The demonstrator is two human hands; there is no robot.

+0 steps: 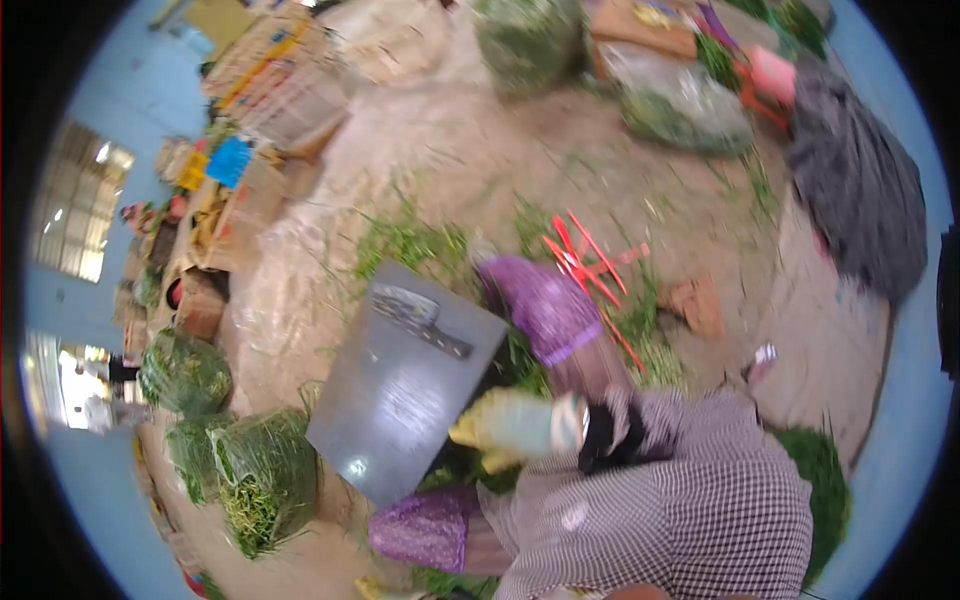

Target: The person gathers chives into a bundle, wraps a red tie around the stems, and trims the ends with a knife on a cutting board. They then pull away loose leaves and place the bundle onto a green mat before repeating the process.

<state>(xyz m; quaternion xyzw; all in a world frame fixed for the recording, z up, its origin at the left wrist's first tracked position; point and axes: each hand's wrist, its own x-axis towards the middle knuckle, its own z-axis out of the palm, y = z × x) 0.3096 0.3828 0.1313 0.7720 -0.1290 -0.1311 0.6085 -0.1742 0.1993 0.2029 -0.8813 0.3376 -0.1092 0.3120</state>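
Note:
My right hand (pixel 505 425), in a yellow and pale blue glove, is at the near edge of a grey flat-topped object (pixel 400 385). Its fingers look stretched out with the thumb apart, though blurred; nothing shows in them. A yellow and bluish glove, seemingly my left hand (pixel 385 590), is cut off by the bottom edge, so its fingers are unclear. My feet, in purple covers (pixel 550 305), lie either side of the grey object. Loose greens (pixel 410 245) lie beyond it, and red strips (pixel 590 260) lie near one foot.
Bagged greens (pixel 265 480) stand at the lower left, with another large bag (pixel 530 40) at the top. A person in dark cloth (pixel 855 180) is at the upper right. Cardboard boxes (pixel 245 215) line the left side. A brown scrap (pixel 695 305) lies on the floor.

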